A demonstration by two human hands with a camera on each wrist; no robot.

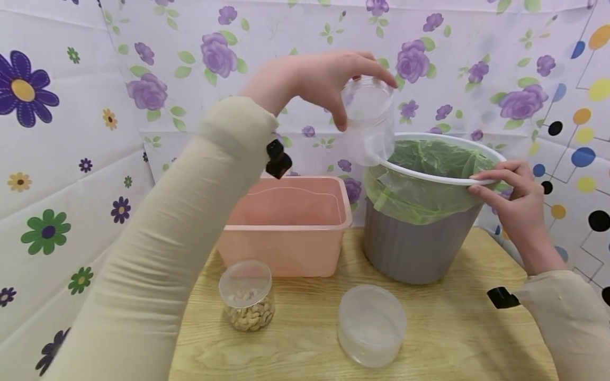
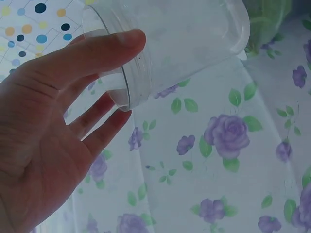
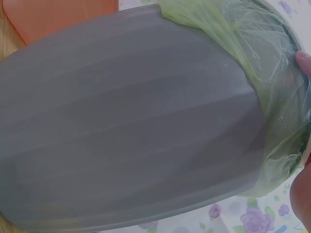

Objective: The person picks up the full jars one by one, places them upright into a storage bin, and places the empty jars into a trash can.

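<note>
In the head view my left hand (image 1: 329, 79) grips a clear plastic jar (image 1: 369, 140) by its rim, beside the left edge of a grey trash can (image 1: 410, 243). The left wrist view shows the thumb on one side of the jar (image 2: 189, 39) and fingertips on the other; nothing is visible inside it. My right hand (image 1: 519, 201) pinches the trash can's white rim (image 1: 457, 180) on the right side. A green plastic bag (image 1: 405, 198) lines the trash can and folds over its rim. In the right wrist view only parts of the right hand (image 3: 302, 194) show.
A pink plastic bin (image 1: 286, 251) stands left of the trash can. In front of it is a clear jar of cashews (image 1: 250, 312). A round translucent container (image 1: 371, 328) sits near the wooden table's (image 1: 295, 344) front. Flowered sheets (image 1: 286, 32) hang behind.
</note>
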